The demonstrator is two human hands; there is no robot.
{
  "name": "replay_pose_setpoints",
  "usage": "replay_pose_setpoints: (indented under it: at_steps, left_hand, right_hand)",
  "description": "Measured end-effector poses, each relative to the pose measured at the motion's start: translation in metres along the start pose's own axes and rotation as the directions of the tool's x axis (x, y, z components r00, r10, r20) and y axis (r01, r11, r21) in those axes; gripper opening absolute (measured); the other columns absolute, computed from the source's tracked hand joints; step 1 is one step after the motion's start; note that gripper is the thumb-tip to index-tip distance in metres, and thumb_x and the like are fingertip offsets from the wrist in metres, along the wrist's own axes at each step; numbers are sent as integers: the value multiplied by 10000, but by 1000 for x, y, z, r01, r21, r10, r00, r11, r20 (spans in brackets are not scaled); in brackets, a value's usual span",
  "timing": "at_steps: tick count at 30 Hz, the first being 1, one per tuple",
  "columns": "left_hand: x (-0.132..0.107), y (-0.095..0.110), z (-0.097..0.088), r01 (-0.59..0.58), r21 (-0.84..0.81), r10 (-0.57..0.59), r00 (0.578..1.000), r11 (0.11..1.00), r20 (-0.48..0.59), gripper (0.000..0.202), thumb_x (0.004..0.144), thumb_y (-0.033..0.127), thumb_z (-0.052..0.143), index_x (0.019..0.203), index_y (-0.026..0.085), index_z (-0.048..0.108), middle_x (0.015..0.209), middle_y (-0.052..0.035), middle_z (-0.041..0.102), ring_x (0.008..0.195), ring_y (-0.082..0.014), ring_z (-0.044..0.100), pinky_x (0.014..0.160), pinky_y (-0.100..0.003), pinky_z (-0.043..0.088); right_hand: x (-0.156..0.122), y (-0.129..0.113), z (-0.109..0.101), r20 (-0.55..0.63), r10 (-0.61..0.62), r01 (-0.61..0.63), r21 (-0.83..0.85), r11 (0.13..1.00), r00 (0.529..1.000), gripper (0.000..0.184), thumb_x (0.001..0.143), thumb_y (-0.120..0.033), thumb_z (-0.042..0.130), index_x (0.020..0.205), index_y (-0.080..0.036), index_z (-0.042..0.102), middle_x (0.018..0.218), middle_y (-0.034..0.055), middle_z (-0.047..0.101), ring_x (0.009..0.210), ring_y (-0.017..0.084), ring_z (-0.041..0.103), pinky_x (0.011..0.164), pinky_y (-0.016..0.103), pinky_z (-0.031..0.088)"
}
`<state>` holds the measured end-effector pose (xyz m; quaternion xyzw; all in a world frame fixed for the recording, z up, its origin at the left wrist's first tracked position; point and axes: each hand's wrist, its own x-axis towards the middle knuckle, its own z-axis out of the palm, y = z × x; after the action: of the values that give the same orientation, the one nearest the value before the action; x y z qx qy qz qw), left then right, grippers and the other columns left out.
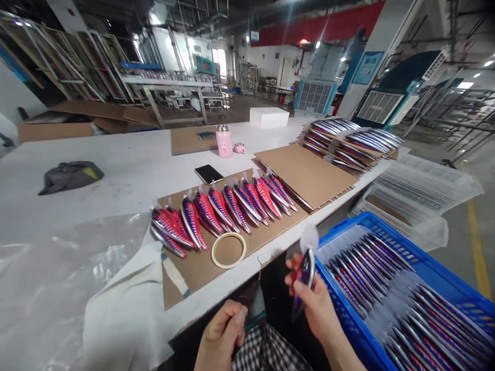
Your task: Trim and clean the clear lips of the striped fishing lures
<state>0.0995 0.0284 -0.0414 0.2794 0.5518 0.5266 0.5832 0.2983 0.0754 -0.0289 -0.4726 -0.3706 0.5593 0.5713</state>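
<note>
My right hand (317, 304) grips a fishing lure (308, 269) with a dark, glossy back, red on its side and a clear round lip (309, 238) pointing up. It hangs between the table edge and a blue crate (358, 327). Near my lap, my left hand (226, 325) is closed with the thumb against curled fingers; whatever they hold, if anything, is hidden. Several red, purple and silver lures (232, 206) lie in an overlapping row on a cardboard sheet (197, 275). In front of them rests a roll of tape (213, 252).
The crate at right holds rows of lures (367, 263). Cardboard sheets (309, 167) and stacked lure layers (344, 139) cover the table's right end. A phone (209, 174), pink bottle (224, 141), grey cloth-like bundle (71, 176) and plastic sheeting (77, 268) lie around. Clear crates (421, 196) stand beyond.
</note>
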Motion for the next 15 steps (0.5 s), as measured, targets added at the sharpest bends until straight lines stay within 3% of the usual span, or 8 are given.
replay_pose_setpoints:
  at_steps: [2,4,7,9,11,15]
  left_hand:
    - [3,6,-2,-37,37,37,999,999,11,394,680,561,734,708,179,644,632,32,565,485,-81,408,473,-222,343]
    - [2,11,-4,-74,88,71,997,993,32,389,709,562,709,702,180,641,585,36,541,472,-83,399,462,-214,335]
    - [-2,18,0,-93,114,91,995,989,29,399,702,570,712,690,181,627,556,35,541,447,-80,396,437,-198,326]
    - [-5,24,5,-102,84,103,995,991,-11,400,665,566,748,701,185,631,538,42,538,432,-71,392,425,-184,320]
    - [-9,30,9,-106,46,109,992,993,-58,388,619,544,793,722,199,649,510,52,533,431,-77,410,422,-181,339]
    - [-14,38,9,-140,79,146,987,987,-62,340,572,495,835,697,222,677,551,24,620,467,-123,505,451,-216,430]
  right_hand:
    - [-23,17,-1,109,148,-162,133,978,983,577,663,-402,827,1184,-250,630,1127,74,679,894,207,650,726,281,516]
    - [-38,32,2,198,217,-252,175,952,956,624,601,-437,861,1154,-231,658,1105,86,690,959,234,646,805,308,507]
    - [-51,46,13,288,272,-326,158,932,918,680,554,-506,867,1144,-235,663,1021,69,706,832,202,651,733,279,501]
    - [-56,52,22,329,284,-347,151,926,901,724,551,-548,852,1174,-245,642,921,40,703,709,165,626,647,247,479]
    - [-59,57,29,344,274,-343,158,926,898,764,562,-579,827,1215,-245,614,885,34,695,713,182,631,664,267,484]
    - [-65,63,41,310,228,-295,188,937,923,769,593,-607,785,1246,-246,597,1050,81,699,1046,317,617,921,415,464]
